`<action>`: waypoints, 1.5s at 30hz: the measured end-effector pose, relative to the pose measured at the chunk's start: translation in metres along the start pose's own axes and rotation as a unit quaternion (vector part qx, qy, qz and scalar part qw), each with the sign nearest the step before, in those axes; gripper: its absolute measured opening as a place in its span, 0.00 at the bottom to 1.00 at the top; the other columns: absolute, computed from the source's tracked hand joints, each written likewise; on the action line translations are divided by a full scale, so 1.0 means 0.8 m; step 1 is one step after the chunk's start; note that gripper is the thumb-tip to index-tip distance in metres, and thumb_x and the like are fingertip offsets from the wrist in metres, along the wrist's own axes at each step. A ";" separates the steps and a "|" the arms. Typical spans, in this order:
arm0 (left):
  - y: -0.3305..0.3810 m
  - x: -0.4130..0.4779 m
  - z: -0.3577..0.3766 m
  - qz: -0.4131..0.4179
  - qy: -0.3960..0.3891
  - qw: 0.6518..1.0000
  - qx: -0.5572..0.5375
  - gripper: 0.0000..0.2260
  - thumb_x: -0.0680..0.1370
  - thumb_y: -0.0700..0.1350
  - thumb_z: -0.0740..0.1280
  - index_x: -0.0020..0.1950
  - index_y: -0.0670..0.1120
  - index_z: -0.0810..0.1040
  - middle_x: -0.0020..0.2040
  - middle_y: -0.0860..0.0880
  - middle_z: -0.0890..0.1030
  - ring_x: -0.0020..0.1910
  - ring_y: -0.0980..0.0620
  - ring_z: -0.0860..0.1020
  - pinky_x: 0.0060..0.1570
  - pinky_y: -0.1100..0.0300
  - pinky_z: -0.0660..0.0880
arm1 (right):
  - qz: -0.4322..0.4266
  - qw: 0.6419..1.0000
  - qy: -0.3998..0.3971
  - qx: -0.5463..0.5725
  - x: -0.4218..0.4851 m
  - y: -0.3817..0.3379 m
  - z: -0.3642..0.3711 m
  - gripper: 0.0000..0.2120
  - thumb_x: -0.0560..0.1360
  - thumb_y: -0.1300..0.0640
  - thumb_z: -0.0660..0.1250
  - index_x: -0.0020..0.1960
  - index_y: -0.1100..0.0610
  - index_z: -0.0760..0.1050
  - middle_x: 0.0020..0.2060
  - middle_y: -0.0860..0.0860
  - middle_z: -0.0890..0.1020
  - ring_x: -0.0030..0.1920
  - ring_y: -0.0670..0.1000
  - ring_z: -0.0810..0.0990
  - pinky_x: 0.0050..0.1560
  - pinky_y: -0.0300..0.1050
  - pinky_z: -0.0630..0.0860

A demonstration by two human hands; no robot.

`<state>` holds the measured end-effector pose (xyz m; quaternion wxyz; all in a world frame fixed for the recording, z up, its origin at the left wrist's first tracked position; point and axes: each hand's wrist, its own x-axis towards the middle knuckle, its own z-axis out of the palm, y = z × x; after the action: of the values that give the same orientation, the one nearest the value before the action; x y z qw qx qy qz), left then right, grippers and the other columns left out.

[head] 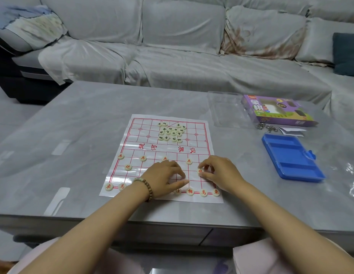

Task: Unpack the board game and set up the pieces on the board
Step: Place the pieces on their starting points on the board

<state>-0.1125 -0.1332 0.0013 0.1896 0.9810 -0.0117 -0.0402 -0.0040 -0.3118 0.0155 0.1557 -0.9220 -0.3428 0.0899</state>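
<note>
Chinese chess sheet on grey surface, red side part laid out, both hands at near half.

Paper board [144, 135] lies flat on the surface [73, 135]; black-lettered pieces [172, 132] heaped on its far half; red-lettered pieces [143, 158] stand on the near rows, others along the near edge. Right hand [217, 173]: thumb and forefinger pinch one red piece [200, 171] resting on the board's right side. Left hand [164, 177], bead bracelet [142, 187] at wrist: fingers bent, tips on the board; cannot tell whether they hold anything. To the right, well apart from the board: blue tray [290, 159], purple box [278, 111], clear plastic lid [227, 109], metal rings [267, 127], folded white paper [290, 131].
</note>
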 end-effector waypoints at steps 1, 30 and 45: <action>0.000 -0.001 0.000 0.000 -0.001 1.000 -0.001 0.19 0.77 0.61 0.57 0.61 0.54 0.76 0.62 0.54 0.74 0.59 0.55 0.70 0.58 0.57 0.71 | 0.004 1.000 0.002 -0.001 0.000 0.000 0.001 0.14 0.74 0.48 0.68 0.58 0.50 0.79 0.54 0.47 0.80 0.48 0.45 0.74 0.47 0.36 0.69; -0.049 0.015 -0.033 -0.140 0.060 0.986 0.062 0.23 0.75 0.61 0.62 0.67 0.55 0.70 0.66 0.55 0.73 0.65 0.52 0.66 0.65 0.56 0.62 | 0.015 1.000 0.024 -0.002 0.044 -0.032 0.005 0.19 0.73 0.44 0.68 0.60 0.51 0.77 0.56 0.46 0.79 0.55 0.48 0.75 0.61 0.44 0.67; -0.053 0.027 -0.029 -0.142 0.040 0.987 0.057 0.22 0.74 0.62 0.63 0.66 0.56 0.71 0.67 0.54 0.71 0.67 0.51 0.64 0.68 0.55 0.59 | 0.009 0.999 0.032 -0.002 0.051 -0.030 0.010 0.14 0.74 0.47 0.68 0.57 0.51 0.80 0.52 0.46 0.81 0.45 0.43 0.71 0.60 0.45 0.70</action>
<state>-0.0887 -0.0858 0.0052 0.1260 0.9827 0.1334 -0.0266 0.0099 -0.2656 0.0143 0.1637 -0.9280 -0.3291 0.0610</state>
